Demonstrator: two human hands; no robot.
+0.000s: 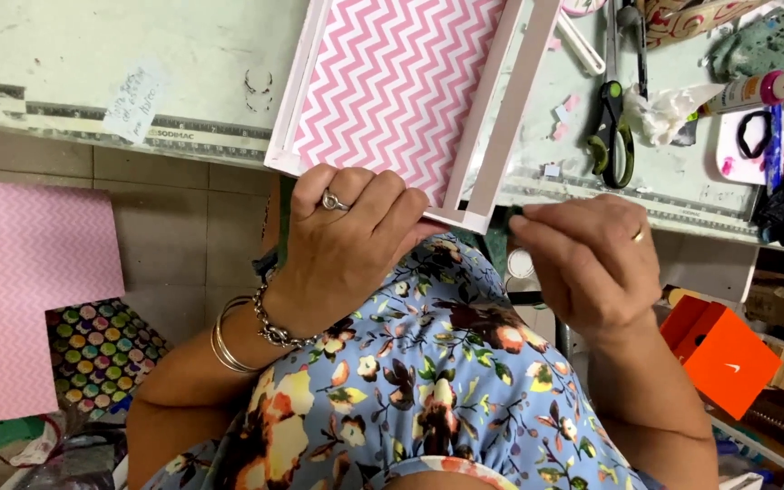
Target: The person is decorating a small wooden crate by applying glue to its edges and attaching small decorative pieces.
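Note:
A pale pink tray-like frame [506, 109] lined with pink-and-white zigzag paper [392, 82] juts over the near edge of the worktable [93, 54]. My left hand [342, 245], with a ring and bracelets, grips the frame's near edge from below. At the frame's near corner my right hand [587, 259] pinches a small dark green piece [512, 215] against the wood.
Green-handled scissors [612, 127], a glue bottle [764, 89], crumpled tissue [669, 109] and small paper scraps lie on the table at right. A pink zigzag sheet [20, 290] and a dotted box [97, 349] sit at left; an orange box [723, 354] sits at lower right.

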